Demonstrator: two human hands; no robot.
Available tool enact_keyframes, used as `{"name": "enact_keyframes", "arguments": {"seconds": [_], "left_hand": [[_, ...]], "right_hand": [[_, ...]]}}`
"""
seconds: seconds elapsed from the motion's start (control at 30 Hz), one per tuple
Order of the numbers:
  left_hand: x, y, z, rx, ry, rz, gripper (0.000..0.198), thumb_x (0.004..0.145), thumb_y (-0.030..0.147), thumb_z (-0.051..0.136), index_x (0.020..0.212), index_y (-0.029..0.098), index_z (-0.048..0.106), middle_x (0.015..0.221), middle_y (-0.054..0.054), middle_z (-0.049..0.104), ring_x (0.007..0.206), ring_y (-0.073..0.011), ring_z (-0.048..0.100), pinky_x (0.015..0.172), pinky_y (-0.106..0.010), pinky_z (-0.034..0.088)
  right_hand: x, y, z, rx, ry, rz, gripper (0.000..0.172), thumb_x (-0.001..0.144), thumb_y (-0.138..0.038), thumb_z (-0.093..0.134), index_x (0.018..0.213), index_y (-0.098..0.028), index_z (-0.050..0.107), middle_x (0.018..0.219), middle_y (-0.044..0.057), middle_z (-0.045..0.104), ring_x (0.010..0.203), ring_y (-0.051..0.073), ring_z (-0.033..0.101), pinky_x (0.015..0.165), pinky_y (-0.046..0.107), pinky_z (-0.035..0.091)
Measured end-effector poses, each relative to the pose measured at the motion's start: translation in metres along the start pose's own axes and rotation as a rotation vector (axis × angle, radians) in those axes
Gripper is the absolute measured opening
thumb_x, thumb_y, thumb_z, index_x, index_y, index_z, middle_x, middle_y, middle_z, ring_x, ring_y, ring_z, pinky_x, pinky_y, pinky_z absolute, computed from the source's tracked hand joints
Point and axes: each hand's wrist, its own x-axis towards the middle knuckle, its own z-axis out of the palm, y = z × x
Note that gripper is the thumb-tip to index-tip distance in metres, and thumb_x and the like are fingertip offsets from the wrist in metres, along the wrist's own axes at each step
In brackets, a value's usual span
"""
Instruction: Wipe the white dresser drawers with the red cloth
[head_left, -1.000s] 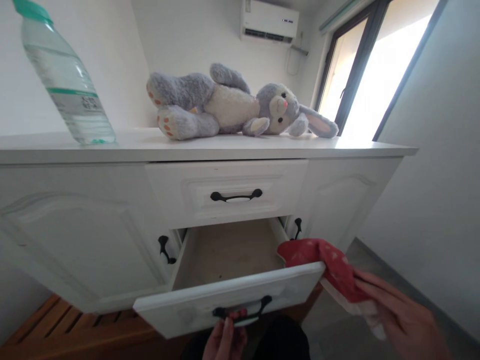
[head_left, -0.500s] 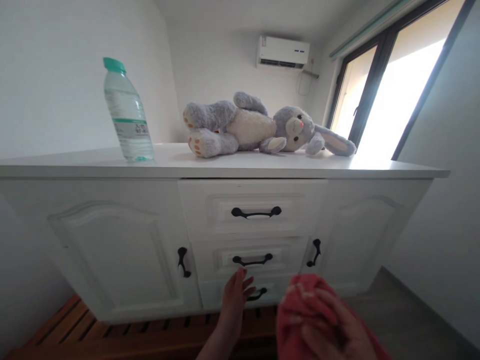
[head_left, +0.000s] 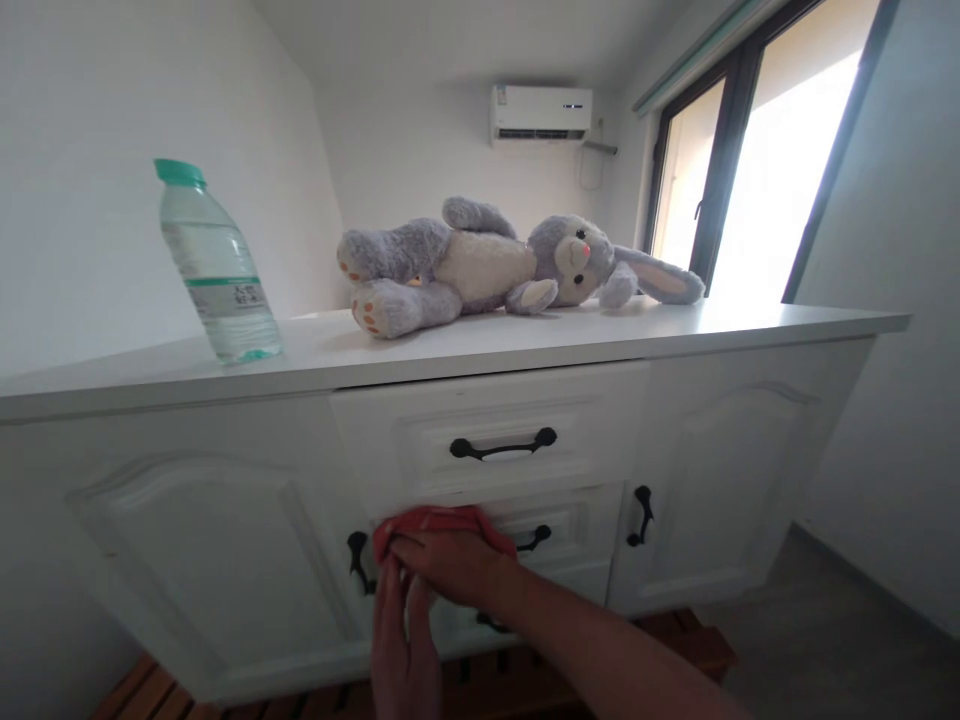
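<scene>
My right hand [head_left: 454, 562] presses a red cloth [head_left: 429, 520] flat against the front of the white cabinet's [head_left: 210, 520] middle drawer [head_left: 577, 520], at its left end, just under the top drawer [head_left: 420, 445]. Only the cloth's upper edge shows above my fingers. My left hand [head_left: 401, 640] is right below it, fingers stretched upward and holding nothing, close to or against the lower drawer front. All three drawers are shut, each with a black handle [head_left: 502, 446].
On the cabinet top stand a clear water bottle with a green cap [head_left: 217, 265] at the left and a grey plush rabbit [head_left: 495, 265] lying on its side. A wooden slatted base [head_left: 675, 640] runs beneath. A window [head_left: 757, 170] and a wall air conditioner [head_left: 540, 112] are behind.
The open middle drawer was pushed shut. My right hand then carried the red cloth up and left onto the drawer front, and my left hand moved in beneath it.
</scene>
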Motion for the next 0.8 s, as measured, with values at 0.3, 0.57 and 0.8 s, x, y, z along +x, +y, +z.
{"name": "enact_keyframes", "arguments": {"seconds": [0.3,0.57,0.8], "left_hand": [[-0.062,0.060,0.132,-0.163,-0.697,0.286,0.053,0.097,0.044,0.040,0.146,0.024,0.048,0.155,-0.010,0.054,0.143,-0.0228,0.048,0.124,-0.046,0.035],[-0.092,-0.032,0.170,-0.264,-0.712,-0.008,0.051,0.094,0.044,0.047,0.130,0.011,0.058,0.135,-0.022,0.067,0.124,-0.0281,0.065,0.112,-0.048,0.048],[-0.068,-0.098,0.107,-0.161,-0.460,-0.054,0.044,0.088,0.045,0.054,0.117,0.016,0.068,0.127,-0.018,0.073,0.120,-0.0310,0.068,0.109,-0.052,0.050]], "right_hand": [[-0.192,0.068,-0.099,-0.061,0.393,0.459,0.038,0.074,-0.005,0.050,0.108,-0.019,0.061,0.110,0.010,0.070,0.107,0.024,0.064,0.097,0.040,0.050],[-0.241,0.070,-0.028,0.039,0.099,0.637,0.050,0.072,-0.003,0.044,0.115,-0.019,0.064,0.114,0.011,0.071,0.110,0.023,0.066,0.096,0.034,0.050],[-0.179,0.040,0.034,0.164,0.030,0.591,0.051,0.078,0.000,0.042,0.119,-0.021,0.064,0.121,0.010,0.068,0.115,0.023,0.063,0.101,0.031,0.046]]}}
